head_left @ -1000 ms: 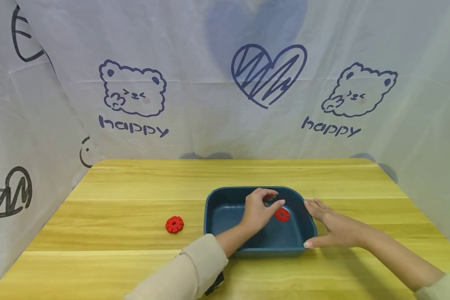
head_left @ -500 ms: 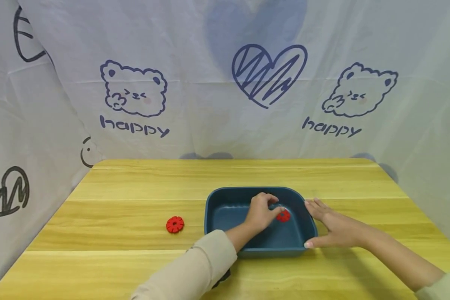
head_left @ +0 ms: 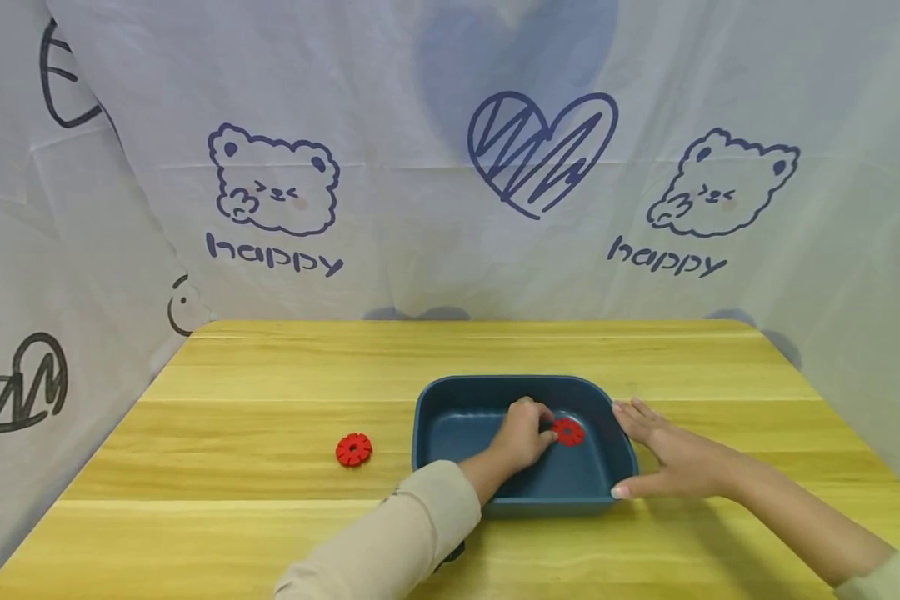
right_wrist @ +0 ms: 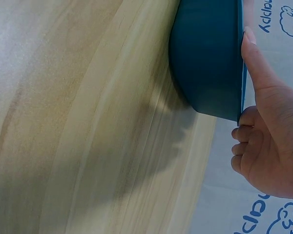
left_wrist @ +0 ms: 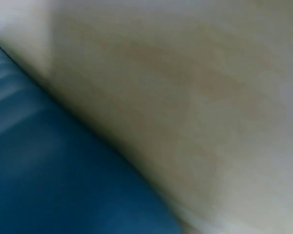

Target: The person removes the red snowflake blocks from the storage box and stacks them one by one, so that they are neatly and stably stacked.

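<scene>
In the head view, a dark blue rectangular bin [head_left: 435,383] stands on the table, with a red notched plastic disc [head_left: 568,432] flat on its floor toward the right. My left hand [head_left: 521,435] reaches down inside, its thumb and fingertips bent by the disc's left edge. Whether they grip anything is hidden. My right hand [head_left: 671,454] spreads across the bin's right end, thumb at the near corner and fingers at the far one. The right wrist view has that hand [right_wrist: 273,141] against the bin's rim. Another red disc [head_left: 354,450] lies on the table, left of the bin.
The wooden table [head_left: 232,542] extends around the bin to both sides. Behind it hangs a white cloth [head_left: 405,208] printed with bears and hearts. Blurred blue bin wall [left_wrist: 63,165] fills a corner of the left wrist view.
My left hand has lowered deeper into the bin, its thumb and fingers drawing closer together beside the disc. My right hand stays at the bin's end, and both discs keep their places.
</scene>
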The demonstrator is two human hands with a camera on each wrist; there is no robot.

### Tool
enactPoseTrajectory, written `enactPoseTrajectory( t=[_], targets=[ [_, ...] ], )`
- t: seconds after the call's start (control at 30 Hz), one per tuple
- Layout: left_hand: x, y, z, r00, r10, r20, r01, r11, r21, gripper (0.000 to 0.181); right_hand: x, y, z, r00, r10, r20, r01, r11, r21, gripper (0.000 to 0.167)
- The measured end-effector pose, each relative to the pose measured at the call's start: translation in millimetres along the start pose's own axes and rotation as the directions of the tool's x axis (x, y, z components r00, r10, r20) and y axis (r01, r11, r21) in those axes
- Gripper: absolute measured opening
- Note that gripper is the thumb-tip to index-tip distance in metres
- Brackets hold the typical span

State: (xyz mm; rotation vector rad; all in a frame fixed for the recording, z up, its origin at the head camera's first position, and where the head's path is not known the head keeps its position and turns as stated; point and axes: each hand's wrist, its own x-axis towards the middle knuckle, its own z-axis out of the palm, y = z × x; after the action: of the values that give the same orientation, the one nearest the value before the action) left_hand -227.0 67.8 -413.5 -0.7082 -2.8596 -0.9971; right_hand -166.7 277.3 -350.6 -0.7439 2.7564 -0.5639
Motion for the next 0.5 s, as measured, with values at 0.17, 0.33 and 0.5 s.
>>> enactPoseTrajectory(
  t=[0.17, 0.33, 0.5],
  targets=[
    [1.4, 0.0, 0.0, 1.0, 0.02, 0.016, -0.021, 0.998, 0.053, 0.016, -0.2, -0.1, -0.7, 1.0, -0.008, -0.005, 0.008, 1.0, -0.008, 0.103],
    [4.2, 1.4, -1.3, 0.999, 0.013, 0.045, -0.018, 0.994, 0.109, 0.015, -0.1, -0.5, -2.6, 1.0, -0.015, -0.001, 0.015, 1.0, -0.007, 0.103],
    [4.6, 3.4, -0.8, 0.997, 0.02, 0.07, -0.032, 0.984, 0.177, 0.016, 0.0, -0.1, -3.0, 1.0, -0.013, 0.005, 0.013, 1.0, -0.003, 0.104]
  ],
)
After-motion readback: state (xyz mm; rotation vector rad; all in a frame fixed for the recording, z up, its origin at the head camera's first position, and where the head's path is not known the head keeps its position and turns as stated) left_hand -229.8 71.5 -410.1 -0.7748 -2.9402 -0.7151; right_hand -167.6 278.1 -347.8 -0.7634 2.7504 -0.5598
